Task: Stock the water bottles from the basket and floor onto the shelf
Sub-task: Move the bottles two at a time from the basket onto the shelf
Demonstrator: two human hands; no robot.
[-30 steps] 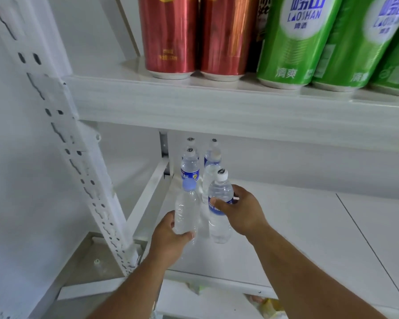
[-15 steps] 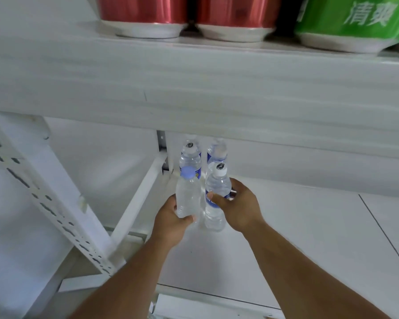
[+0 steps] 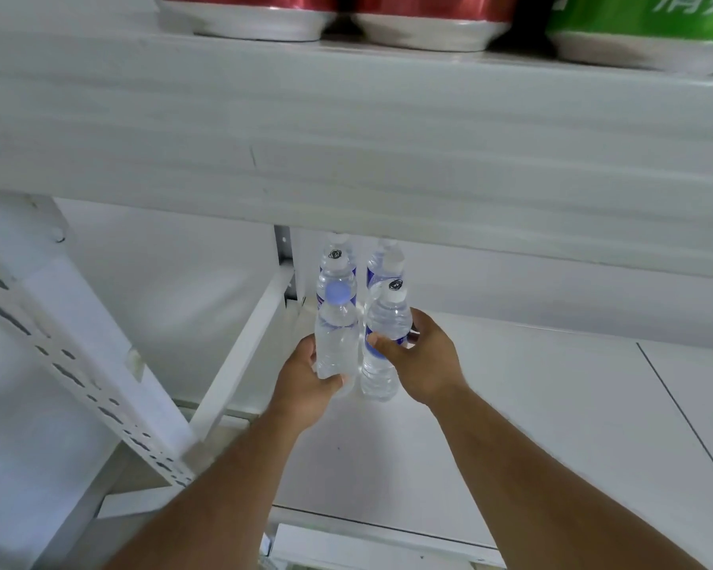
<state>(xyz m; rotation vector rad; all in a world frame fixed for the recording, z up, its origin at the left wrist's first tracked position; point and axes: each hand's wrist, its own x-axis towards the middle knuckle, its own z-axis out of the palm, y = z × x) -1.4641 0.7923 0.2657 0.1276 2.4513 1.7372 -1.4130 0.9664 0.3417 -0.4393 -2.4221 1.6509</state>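
Note:
My left hand (image 3: pixel 305 384) grips a clear water bottle with a blue cap (image 3: pixel 335 331), upright on the white lower shelf (image 3: pixel 511 425). Beside it my right hand (image 3: pixel 422 364) grips a second clear bottle with a white cap and blue label (image 3: pixel 385 322). Both stand at the shelf's left end, side by side and nearly touching. Behind them, two more white-capped bottles (image 3: pixel 336 261) (image 3: pixel 385 261) stand against the back wall, their tops partly hidden by the upper shelf. The basket and floor are out of view.
The upper shelf's thick front edge (image 3: pixel 346 137) hangs low over the bottles and carries red cans (image 3: pixel 256 10) and a green can (image 3: pixel 643 30). A perforated white upright (image 3: pixel 79 364) and a slanted brace (image 3: pixel 243 355) stand to the left. White shelf surface stretches to the right.
Both hands have pushed their bottles a little further back on the shelf, toward the rear pair. My head has dropped, so the upper shelf edge fills more of the view.

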